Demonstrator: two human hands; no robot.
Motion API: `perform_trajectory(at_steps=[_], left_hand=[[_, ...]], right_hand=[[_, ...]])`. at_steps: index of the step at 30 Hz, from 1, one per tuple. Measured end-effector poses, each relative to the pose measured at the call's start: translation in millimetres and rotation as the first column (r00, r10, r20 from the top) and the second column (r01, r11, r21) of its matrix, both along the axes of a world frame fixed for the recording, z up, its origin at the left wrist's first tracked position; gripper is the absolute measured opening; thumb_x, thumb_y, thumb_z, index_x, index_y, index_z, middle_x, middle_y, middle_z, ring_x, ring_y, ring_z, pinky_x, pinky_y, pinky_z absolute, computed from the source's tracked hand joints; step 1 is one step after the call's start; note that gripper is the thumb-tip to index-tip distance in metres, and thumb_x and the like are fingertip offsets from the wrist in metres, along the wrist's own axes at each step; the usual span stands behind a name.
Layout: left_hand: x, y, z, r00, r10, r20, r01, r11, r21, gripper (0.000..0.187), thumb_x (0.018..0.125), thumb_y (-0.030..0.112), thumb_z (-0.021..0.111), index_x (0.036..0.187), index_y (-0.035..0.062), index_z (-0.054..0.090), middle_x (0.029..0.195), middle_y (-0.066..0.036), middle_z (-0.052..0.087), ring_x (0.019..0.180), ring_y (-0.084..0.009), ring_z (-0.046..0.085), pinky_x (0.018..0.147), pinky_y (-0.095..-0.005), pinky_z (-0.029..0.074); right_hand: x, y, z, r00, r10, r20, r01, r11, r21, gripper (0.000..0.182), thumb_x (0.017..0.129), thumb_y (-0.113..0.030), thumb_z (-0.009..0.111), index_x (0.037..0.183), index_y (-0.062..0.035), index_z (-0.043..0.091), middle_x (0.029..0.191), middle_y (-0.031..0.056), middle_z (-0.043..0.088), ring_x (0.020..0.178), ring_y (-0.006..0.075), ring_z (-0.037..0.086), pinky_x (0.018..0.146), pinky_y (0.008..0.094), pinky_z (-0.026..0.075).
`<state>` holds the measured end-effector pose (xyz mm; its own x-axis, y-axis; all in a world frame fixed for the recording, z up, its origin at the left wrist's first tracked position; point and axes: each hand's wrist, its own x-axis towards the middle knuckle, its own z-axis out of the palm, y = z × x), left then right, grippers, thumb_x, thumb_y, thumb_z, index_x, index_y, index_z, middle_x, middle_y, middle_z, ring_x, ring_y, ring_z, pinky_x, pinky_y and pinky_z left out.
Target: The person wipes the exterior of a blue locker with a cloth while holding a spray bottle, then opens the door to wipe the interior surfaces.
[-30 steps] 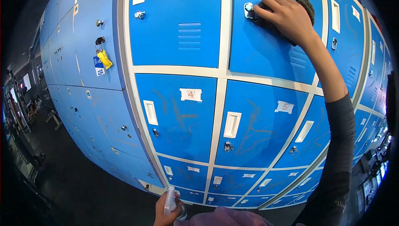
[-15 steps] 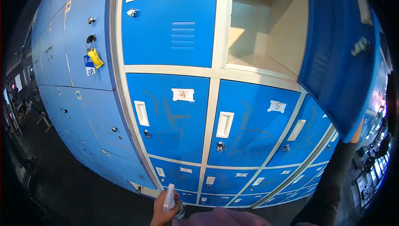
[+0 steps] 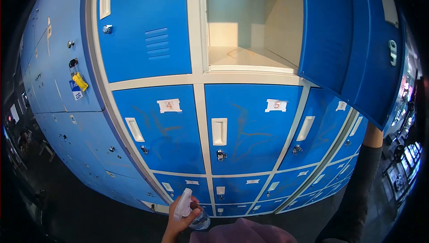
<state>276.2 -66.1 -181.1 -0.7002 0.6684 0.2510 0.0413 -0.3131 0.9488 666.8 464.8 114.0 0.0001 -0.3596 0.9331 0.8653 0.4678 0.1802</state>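
My left hand (image 3: 178, 223) is wrapped round a spray bottle (image 3: 201, 221) with a white trigger head and a clear body, low in front of the lockers. At the right, the blue locker door (image 3: 330, 33) stands swung open, its inner side with the latch facing me. My right hand (image 3: 374, 136) is behind that door's lower corner; only the wrist and a dark sleeve show, and the fingers are hidden. Beside the door is the open locker compartment (image 3: 237, 57), with bare cream walls and smudges on its floor.
Shut blue lockers numbered 4 (image 3: 156, 131) and 5 (image 3: 250, 140) are below the compartment, with smears on their doors. Lighter blue lockers (image 3: 67, 77) line the left side. A key with a yellow tag (image 3: 80, 82) hangs there. Dark floor (image 3: 58, 189) lies at lower left.
My view has shifted to the right, closer to the open compartment. The open door shows more of its inner side. My left hand with the spray bottle has risen slightly.
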Motion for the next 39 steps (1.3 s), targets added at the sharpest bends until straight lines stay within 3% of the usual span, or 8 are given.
perform_trajectory(at_steps=[8,12,18,22,29,32,35,39], left_hand=[[-2.5,17.1,-0.1,0.943,0.064,-0.326,-0.157,0.951,-0.268,0.032,0.082,0.01,0.07,0.107,-0.0017,0.053,0.086,-0.01,0.063,0.079,-0.0206,0.067,0.071,-0.0318,0.053],[-4.4,28.1,12.6,0.923,0.128,-0.364,-0.174,0.98,-0.096,0.029,0.081,0.005,0.067,0.106,0.0,0.054,0.095,-0.011,0.06,0.082,-0.0204,0.065,0.072,-0.0316,0.051],[-9.0,51.0,87.6,0.896,0.151,-0.417,-0.173,0.985,-0.017,0.049,0.075,-0.001,0.069,0.12,0.0003,0.052,0.1,-0.007,0.055,0.09,-0.0154,0.058,0.078,-0.0285,0.048],[-16.7,79.0,168.1,0.933,0.062,-0.353,-0.053,0.998,0.038,0.051,0.074,0.005,0.069,0.123,0.003,0.056,0.098,-0.003,0.057,0.088,-0.0126,0.055,0.075,-0.0269,0.047],[-39.3,130.3,281.9,0.903,-0.074,-0.424,0.009,0.988,-0.155,0.024,0.075,0.011,0.065,0.097,0.004,0.063,0.09,-0.003,0.06,0.083,-0.0125,0.055,0.077,-0.0258,0.043],[-52.9,142.2,300.9,0.844,0.03,-0.535,-0.16,0.967,-0.199,0.028,0.072,0.015,0.062,0.098,0.0047,0.062,0.088,-0.004,0.062,0.086,-0.0144,0.057,0.075,-0.0271,0.044],[-46.1,146.8,305.7,0.836,0.114,-0.537,-0.262,0.942,-0.207,0.026,0.073,0.015,0.062,0.097,0.0046,0.063,0.089,-0.004,0.062,0.085,-0.0141,0.056,0.075,-0.0269,0.042],[-55.6,152.8,300.1,0.851,0.046,-0.523,-0.189,0.956,-0.223,0.024,0.074,0.014,0.062,0.096,0.0048,0.063,0.089,-0.004,0.062,0.083,-0.0138,0.056,0.076,-0.0267,0.042]], right_hand=[[11.5,39.0,-102.6,0.975,-0.055,-0.217,0.007,0.977,-0.215,0.036,0.086,-0.022,0.054,0.116,-0.0033,0.052,0.106,0.0149,0.057,0.095,0.031,0.058,0.088,0.0359,0.045],[-8.1,33.9,-228.4,0.954,-0.107,-0.279,-0.025,0.902,-0.431,0.037,0.086,-0.023,0.052,0.116,-0.0016,0.051,0.105,0.0152,0.056,0.095,0.032,0.056,0.09,0.0367,0.043],[-87.2,-48.7,-407.3,0.973,0.083,0.216,0.171,0.376,-0.911,0.033,0.096,-0.035,0.039,0.101,-0.0076,0.056,0.089,0.0054,0.057,0.083,0.0208,0.055,0.084,0.0343,0.043],[-151.0,-114.6,-458.6,0.895,0.307,0.323,0.273,0.195,-0.942,0.019,0.088,-0.021,0.04,0.085,-0.0086,0.054,0.077,0.0119,0.054,0.079,0.029,0.055,0.07,0.0394,0.037],[-199.6,-170.0,-467.4,0.731,0.682,0.011,-0.305,0.342,-0.889,0.004,0.083,-0.009,0.048,0.081,-0.0061,0.047,0.074,0.011,0.047,0.07,0.0289,0.046,0.065,0.0394,0.033],[-195.8,-194.5,-463.2,0.564,0.733,-0.38,-0.474,-0.089,-0.876,0.012,0.091,-0.023,0.054,0.087,-0.0116,0.05,0.079,0.007,0.052,0.077,0.0212,0.051,0.07,0.0363,0.041],[-203.8,-195.4,-509.0,0.089,0.261,-0.961,-0.635,-0.729,-0.256,0.024,0.09,-0.037,0.061,0.089,-0.0137,0.053,0.082,0.0048,0.054,0.079,0.0171,0.054,0.076,0.0308,0.045],[-196.2,-207.0,-476.0,-0.078,0.126,-0.989,-0.566,-0.822,-0.06,0.028,0.092,-0.042,0.058,0.089,-0.0148,0.053,0.079,0.0028,0.051,0.076,0.0161,0.054,0.076,0.0286,0.045]])
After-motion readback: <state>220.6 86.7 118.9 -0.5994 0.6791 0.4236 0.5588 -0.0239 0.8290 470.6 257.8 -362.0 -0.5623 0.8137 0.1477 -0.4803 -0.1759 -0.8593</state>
